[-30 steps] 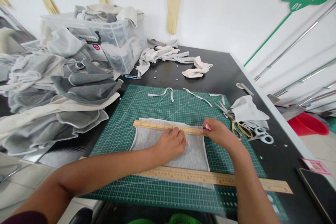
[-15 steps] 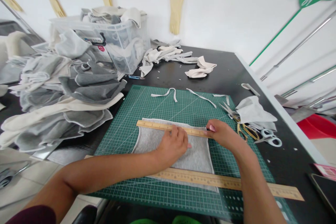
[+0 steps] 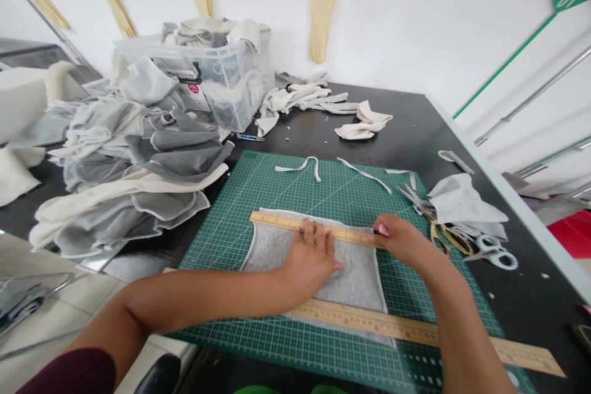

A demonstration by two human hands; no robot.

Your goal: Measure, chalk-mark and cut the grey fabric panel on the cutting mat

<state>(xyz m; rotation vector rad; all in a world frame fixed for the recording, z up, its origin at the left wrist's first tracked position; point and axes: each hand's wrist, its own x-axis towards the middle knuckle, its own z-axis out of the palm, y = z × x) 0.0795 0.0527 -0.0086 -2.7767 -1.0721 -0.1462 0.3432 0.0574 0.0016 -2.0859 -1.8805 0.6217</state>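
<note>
A piece of grey fabric [image 3: 355,274] lies flat on the green cutting mat [image 3: 217,221]. Across its far edge runs a short wooden ruler [image 3: 272,219]. My left hand [image 3: 311,261] presses on this ruler with its fingers stretched out and a little apart. At the ruler's right end, by the fabric's far right corner, my right hand [image 3: 399,237] is closed; something small, pink and dark shows at its fingertips, too hidden to name. A longer wooden ruler [image 3: 369,318] crosses the near part of the fabric, partly under my right forearm.
Thin fabric strips [image 3: 364,175] lie on the mat's far part. Gold-handled scissors [image 3: 443,237] and white-handled scissors [image 3: 498,253] sit at right beside fabric scraps [image 3: 466,200]. A fabric pile [image 3: 170,154] and a full clear plastic bin [image 3: 231,80] stand at left.
The view has shifted slightly, so everything appears a little further right. My left fingers have spread out flatter on the short ruler. My right hand stays at its right end.
</note>
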